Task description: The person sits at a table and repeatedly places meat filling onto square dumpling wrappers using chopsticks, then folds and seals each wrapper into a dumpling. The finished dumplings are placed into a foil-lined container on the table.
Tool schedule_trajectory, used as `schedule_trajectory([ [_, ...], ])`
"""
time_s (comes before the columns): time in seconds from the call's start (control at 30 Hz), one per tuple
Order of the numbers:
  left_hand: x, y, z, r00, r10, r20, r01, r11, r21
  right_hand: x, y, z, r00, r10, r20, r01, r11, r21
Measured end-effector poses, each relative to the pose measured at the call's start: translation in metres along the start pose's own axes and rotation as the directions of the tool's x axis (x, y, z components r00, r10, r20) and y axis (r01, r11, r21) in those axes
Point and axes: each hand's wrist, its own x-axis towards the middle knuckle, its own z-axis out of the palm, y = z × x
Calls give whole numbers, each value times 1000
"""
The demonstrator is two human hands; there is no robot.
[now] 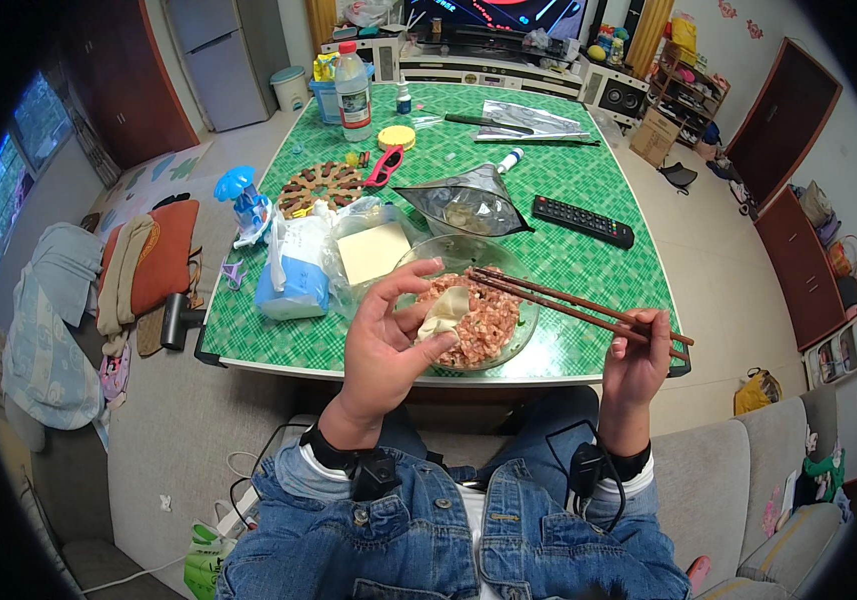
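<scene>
Between the thumb and fingers of my left hand (391, 341) is a folded dough wrapper (445, 313), pale and pinched. It hangs over a glass bowl (527, 330) of raw minced meat (492, 319) with green flecks. My right hand (640, 352) grips a pair of brown wooden chopsticks (571, 304) near their thick ends. Their tips are above the far part of the meat; I cannot tell if they touch it. Behind my left hand, a stack of square yellowish wrappers (374, 253) lies on a clear plastic bag. Whether the held wrapper contains filling is hidden.
The table has a green checked cover (586, 270). Beyond the bowl stands an open pouch (466, 206), with a remote control (583, 221) to its right. A blue-and-white tissue pack (292, 289), a woven trivet (321, 187), pink sunglasses (385, 166) and a plastic bottle (354, 97) occupy the left side.
</scene>
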Motion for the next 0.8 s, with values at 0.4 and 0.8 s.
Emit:
schedule_trajectory([
  [0.4, 2, -8, -5, 976, -187, -114, 180, 981, -74, -1, 9, -18, 998, 47, -30, -51, 984, -168],
  [0.8, 30, -1, -23, 975, -217, 53, 180, 904, 389, 3, -6, 5, 974, 192, 118, -111, 866, -488],
])
